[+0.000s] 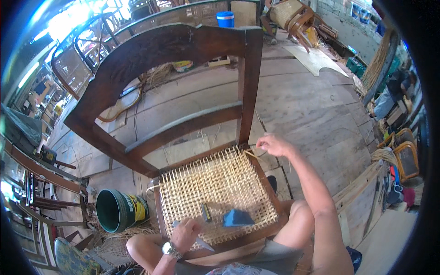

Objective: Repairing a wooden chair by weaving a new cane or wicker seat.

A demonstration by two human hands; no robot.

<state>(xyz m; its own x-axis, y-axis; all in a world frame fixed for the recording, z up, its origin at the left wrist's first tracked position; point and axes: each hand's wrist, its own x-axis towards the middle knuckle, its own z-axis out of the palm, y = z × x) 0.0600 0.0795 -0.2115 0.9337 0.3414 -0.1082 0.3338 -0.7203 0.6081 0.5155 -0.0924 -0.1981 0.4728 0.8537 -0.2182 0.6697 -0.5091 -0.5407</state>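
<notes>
Before me stands a dark wooden chair with a seat of woven pale cane. Out past the seat's back right corner, my right hand has its fingers pinched together on a thin cane strand. Over the seat's front left part is my left hand, with a watch on its wrist and its fingers curled. A grey pointed tool sticks out from beneath this hand; its grip is mostly hidden. On the weave lie a blue wedge-shaped object and a small yellow-and-black tool.
A dark green bucket stands left of the chair, among cane scraps. Farther back are a blue-and-white pail and a tilted chair near another person. Wooden frames and planks lie to the right.
</notes>
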